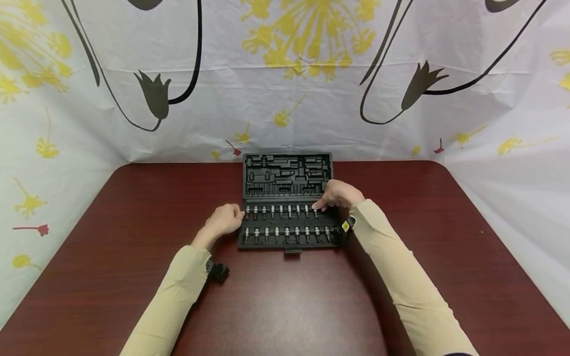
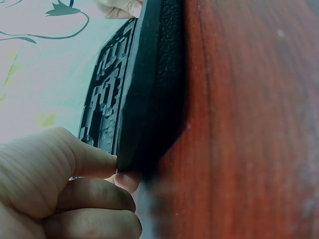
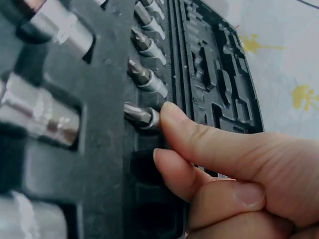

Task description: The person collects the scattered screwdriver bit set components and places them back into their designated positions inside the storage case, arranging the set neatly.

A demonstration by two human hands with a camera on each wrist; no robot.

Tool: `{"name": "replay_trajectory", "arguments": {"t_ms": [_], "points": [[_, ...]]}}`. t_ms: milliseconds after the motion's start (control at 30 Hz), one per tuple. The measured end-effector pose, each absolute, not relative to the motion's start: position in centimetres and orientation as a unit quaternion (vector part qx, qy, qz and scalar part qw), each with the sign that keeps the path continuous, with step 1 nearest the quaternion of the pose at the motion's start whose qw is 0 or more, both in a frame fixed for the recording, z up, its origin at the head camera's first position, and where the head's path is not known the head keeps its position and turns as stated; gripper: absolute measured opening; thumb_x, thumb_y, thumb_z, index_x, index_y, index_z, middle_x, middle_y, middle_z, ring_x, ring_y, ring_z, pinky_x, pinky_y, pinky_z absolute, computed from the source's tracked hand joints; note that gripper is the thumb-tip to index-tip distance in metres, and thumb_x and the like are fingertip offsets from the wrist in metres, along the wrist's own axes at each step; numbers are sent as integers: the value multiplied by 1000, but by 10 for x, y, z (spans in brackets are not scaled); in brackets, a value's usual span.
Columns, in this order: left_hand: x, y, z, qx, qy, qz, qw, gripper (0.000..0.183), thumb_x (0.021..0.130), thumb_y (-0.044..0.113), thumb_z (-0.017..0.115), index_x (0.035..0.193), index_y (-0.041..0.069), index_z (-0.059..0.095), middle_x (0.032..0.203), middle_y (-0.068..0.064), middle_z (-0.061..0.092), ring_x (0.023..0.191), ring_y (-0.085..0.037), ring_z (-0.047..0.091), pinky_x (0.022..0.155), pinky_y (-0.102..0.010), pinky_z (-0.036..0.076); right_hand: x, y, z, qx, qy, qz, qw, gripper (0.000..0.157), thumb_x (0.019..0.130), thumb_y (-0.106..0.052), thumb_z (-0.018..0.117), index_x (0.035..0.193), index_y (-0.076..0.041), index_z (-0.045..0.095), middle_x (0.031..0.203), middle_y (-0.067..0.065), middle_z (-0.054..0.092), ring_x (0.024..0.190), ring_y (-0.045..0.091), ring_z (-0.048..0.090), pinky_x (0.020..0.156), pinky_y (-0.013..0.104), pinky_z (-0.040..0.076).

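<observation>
An open black plastic case (image 1: 285, 222) lies on the table, with two rows of silver bit sockets in its lower half. My left hand (image 1: 226, 218) is at the left side of this half, pinching the edge of the case (image 2: 144, 99) between thumb and index finger, its other fingers curled. At the right end of the upper row is my right hand (image 1: 339, 194). Its thumb touches the end of the last bit socket (image 3: 142, 116), and the index fingertip is close beside it, over a bare slot. That bit socket lies in its slot.
The case's raised lid (image 1: 288, 174), moulded with recesses, leans near the printed curtain (image 1: 285, 138) at the back. Dark red tabletop (image 1: 294, 296) surrounds the case. A small black camera (image 1: 218, 272) is on the left wrist, and another (image 1: 344, 231) is on the right.
</observation>
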State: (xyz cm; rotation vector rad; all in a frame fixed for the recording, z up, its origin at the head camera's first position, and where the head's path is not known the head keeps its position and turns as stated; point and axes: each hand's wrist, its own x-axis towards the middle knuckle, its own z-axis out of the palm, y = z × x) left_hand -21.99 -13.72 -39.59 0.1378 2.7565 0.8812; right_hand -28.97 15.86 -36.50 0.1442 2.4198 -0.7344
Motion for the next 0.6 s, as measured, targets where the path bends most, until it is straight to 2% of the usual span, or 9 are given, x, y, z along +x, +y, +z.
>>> {"name": "replay_trajectory", "arguments": {"t_ms": [100, 267, 333, 433, 533, 600], "points": [[-220, -136, -396, 45, 943, 304, 126, 34, 97, 20, 48, 65, 11, 41, 59, -2, 37, 53, -16, 35, 51, -28, 29, -288, 158, -365, 51, 924, -251, 284, 27, 77, -30, 78, 66, -6, 70, 48, -1, 39, 47, 10, 22, 50, 28, 26], [-221, -136, -394, 41, 944, 303, 127, 34, 98, 20, 47, 65, 11, 40, 59, -2, 36, 53, -16, 35, 52, -28, 29, -283, 154, -362, 9, 956, -171, 237, 31, 78, -36, 77, 68, -7, 71, 57, 2, 58, 55, 14, 46, 58, 29, 41], [-221, -137, -394, 42, 944, 301, 127, 34, 98, 20, 47, 65, 11, 40, 59, -2, 36, 53, -16, 35, 51, -28, 29, -281, 153, -361, -3, 962, -156, 223, 32, 78, -37, 76, 68, -7, 71, 61, 3, 62, 59, 16, 53, 62, 30, 44], [-221, -137, -396, 44, 944, 302, 128, 34, 98, 20, 47, 65, 11, 41, 59, -2, 36, 52, -16, 35, 51, -28, 29, -278, 156, -364, -21, 964, -167, 206, 32, 78, -35, 76, 67, -5, 71, 58, 5, 62, 55, 15, 53, 60, 29, 43], [-220, -137, -397, 47, 943, 302, 131, 34, 98, 20, 47, 66, 11, 41, 58, -2, 37, 52, -16, 35, 50, -28, 29, -272, 161, -368, -37, 960, -203, 188, 34, 80, -33, 75, 61, -5, 70, 49, 3, 55, 45, 11, 40, 51, 26, 36], [-220, -137, -395, 49, 943, 303, 129, 34, 98, 20, 47, 66, 11, 41, 58, -2, 37, 52, -16, 35, 50, -28, 29, -267, 166, -368, -38, 955, -236, 177, 40, 80, -33, 75, 51, -9, 62, 43, -1, 44, 42, 9, 30, 47, 25, 31]]}}
